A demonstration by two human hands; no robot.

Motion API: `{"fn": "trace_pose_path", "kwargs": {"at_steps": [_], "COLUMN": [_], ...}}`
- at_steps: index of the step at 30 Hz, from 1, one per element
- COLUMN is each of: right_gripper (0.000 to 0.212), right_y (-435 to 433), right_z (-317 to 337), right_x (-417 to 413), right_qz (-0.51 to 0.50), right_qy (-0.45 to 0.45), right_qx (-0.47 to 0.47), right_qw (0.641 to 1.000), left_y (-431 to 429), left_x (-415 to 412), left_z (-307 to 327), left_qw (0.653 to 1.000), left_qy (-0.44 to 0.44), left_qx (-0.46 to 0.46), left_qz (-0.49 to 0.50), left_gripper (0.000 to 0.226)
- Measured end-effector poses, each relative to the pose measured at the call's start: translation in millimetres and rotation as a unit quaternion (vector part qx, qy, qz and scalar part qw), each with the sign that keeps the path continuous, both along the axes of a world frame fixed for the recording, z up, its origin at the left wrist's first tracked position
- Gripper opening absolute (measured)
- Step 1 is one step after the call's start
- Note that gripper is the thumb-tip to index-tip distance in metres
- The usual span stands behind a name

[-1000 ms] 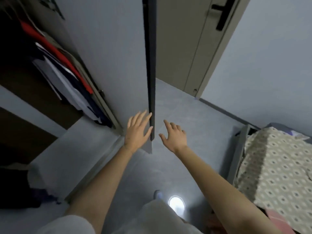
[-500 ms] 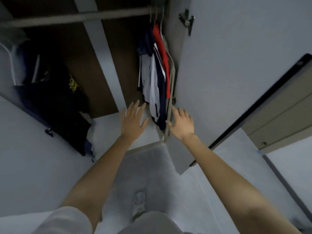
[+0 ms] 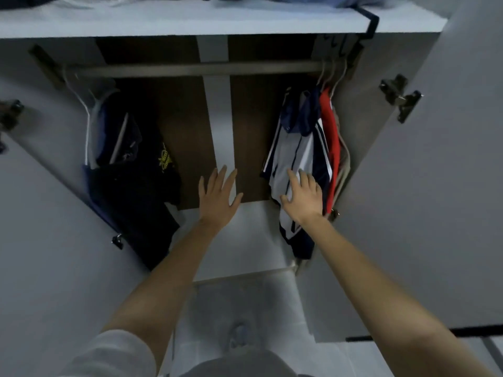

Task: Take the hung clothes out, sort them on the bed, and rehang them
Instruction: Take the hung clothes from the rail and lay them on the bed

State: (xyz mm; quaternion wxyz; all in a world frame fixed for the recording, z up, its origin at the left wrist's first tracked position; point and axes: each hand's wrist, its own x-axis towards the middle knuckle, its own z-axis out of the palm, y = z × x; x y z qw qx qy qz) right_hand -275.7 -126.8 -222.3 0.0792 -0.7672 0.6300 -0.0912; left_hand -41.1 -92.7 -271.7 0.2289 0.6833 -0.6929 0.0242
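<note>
The task stands at its first stage, judged from the layout: every visible garment hangs from the rail (image 3: 190, 70) in the open wardrobe (image 3: 177, 118). The navy-and-white garment (image 3: 296, 148), red garment (image 3: 330, 137) and beige garment (image 3: 344, 159) hang at the right end, the dark garments (image 3: 136, 186) at the left. The right hand (image 3: 303, 198) lays straight, spread fingers (image 3: 294, 178) against the navy-and-white garment and grips nothing; the left hand (image 3: 217, 198) is open between the groups, apart from both. Removal, sorting on the bed (not in view) and rehanging are all left to do.
</note>
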Motion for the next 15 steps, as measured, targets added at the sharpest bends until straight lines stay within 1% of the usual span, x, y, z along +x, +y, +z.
{"fn": "trace_pose_path", "kwargs": {"at_steps": [4,8,15], "right_gripper": [0.07,0.069,0.075], "right_y": [-39,-67,-113], "right_z": [4,7,11], "right_x": [31,43,28], "right_qz": [-0.001,-0.014,-0.05], "right_qy": [0.01,0.012,0.024], "right_qx": [-0.009,0.0,-0.057], "right_qw": [1.0,1.0,0.997], "left_y": [-27,-54,-96], "left_x": [42,71,73], "left_z": [8,6,6], "left_qw": [1.0,0.999,0.999], "left_qy": [-0.021,-0.025,-0.023], "left_qx": [0.007,-0.005,0.01], "left_qz": [0.016,0.027,0.032], "left_gripper": [0.066,0.065,0.066]}}
